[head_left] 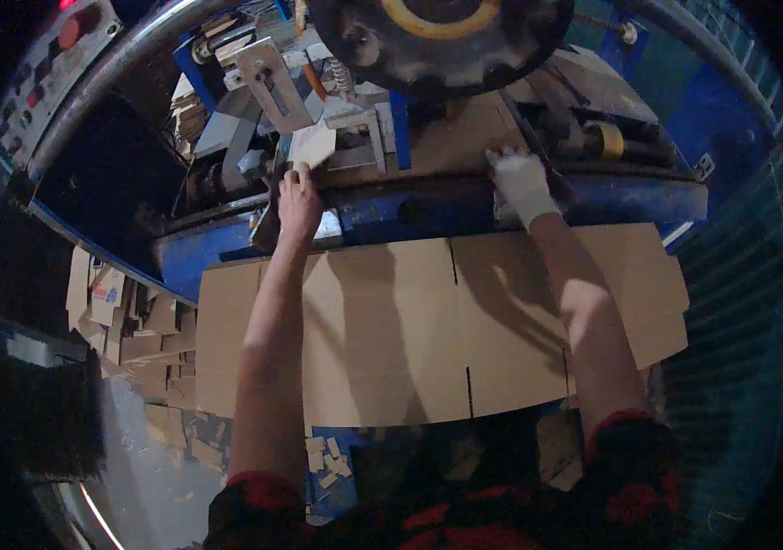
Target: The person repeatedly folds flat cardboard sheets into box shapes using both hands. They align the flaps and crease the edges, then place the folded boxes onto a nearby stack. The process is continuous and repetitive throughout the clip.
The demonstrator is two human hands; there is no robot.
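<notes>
My bare left hand (300,203) reaches forward to the machine, fingers closed at the lower edge of a small pale piece of card (312,145). Farther right, my right hand (522,183) wears a whitish glove. Its fingers are curled at the right edge of a brown cardboard sheet (465,137) lying inside the machine; the fingertips are partly hidden. Below both forearms a wide, flat cardboard blank (382,321) with dark slots stretches along the machine's blue front beam (410,209). Shadows of my arms fall across it.
A large dark wheel (442,46) with a yellow ring hangs over the machine. Metal brackets (272,87) and a spring stand left of it. A button panel (52,78) is at far left. Stacked cardboard (139,321) lies lower left, with scraps (327,463) below the blank.
</notes>
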